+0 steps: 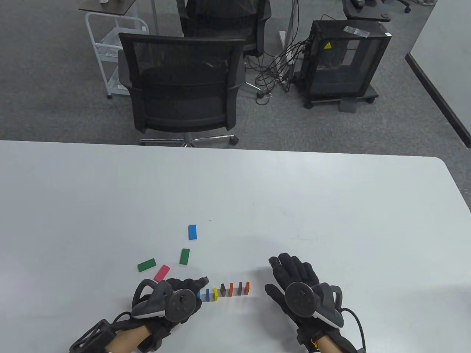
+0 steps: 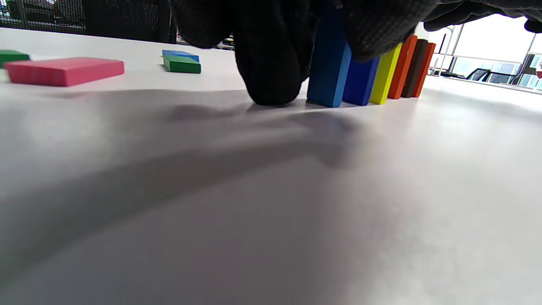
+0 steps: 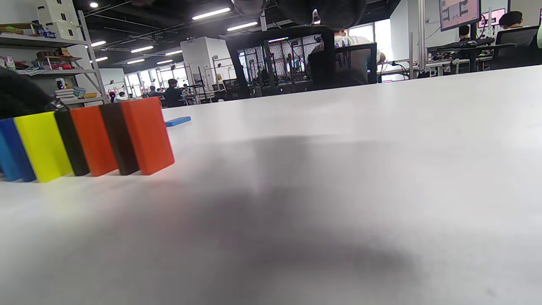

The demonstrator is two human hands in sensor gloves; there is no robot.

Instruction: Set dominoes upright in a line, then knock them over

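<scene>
Several dominoes stand upright in a row (image 1: 224,290) near the front edge, from an orange end domino (image 1: 247,288) on the right to a blue end domino (image 1: 199,294) on the left. My left hand (image 1: 198,286) pinches that blue end domino (image 2: 328,72) from above, one fingertip (image 2: 271,80) touching the table beside it. Behind it stand another blue (image 2: 360,80), a yellow (image 2: 385,74) and an orange domino (image 2: 402,67). My right hand (image 1: 274,274) lies open, right of the row and apart from it. The orange end domino (image 3: 146,135) is upright.
Loose dominoes lie flat behind the row: a pink one (image 1: 162,273), two green ones (image 1: 147,264) (image 1: 184,256) and a blue one (image 1: 192,232). A black office chair (image 1: 184,84) stands beyond the white table's far edge (image 1: 220,149).
</scene>
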